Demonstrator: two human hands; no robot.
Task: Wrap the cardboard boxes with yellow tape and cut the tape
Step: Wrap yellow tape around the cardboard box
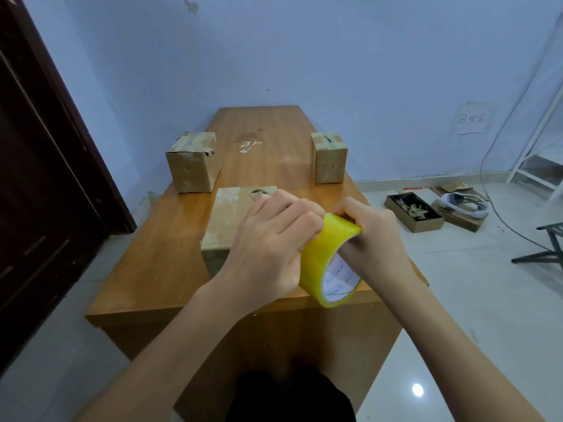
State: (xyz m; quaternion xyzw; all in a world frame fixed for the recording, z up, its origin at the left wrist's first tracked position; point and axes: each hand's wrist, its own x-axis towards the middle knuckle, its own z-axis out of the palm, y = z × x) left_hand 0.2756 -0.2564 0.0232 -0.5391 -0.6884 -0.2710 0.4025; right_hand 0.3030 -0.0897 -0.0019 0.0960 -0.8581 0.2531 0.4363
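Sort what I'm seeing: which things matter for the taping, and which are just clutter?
For the job: yellow tape roll, held in both hands; near box; far left box; far right box.

Lying about: tray of scraps, flattened cardboard, white headset, all on the floor.

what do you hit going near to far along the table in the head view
Yellow tape roll held in both hands, left hand and right hand → near cardboard box → left cardboard box and right cardboard box, about level → bare far end of the table.
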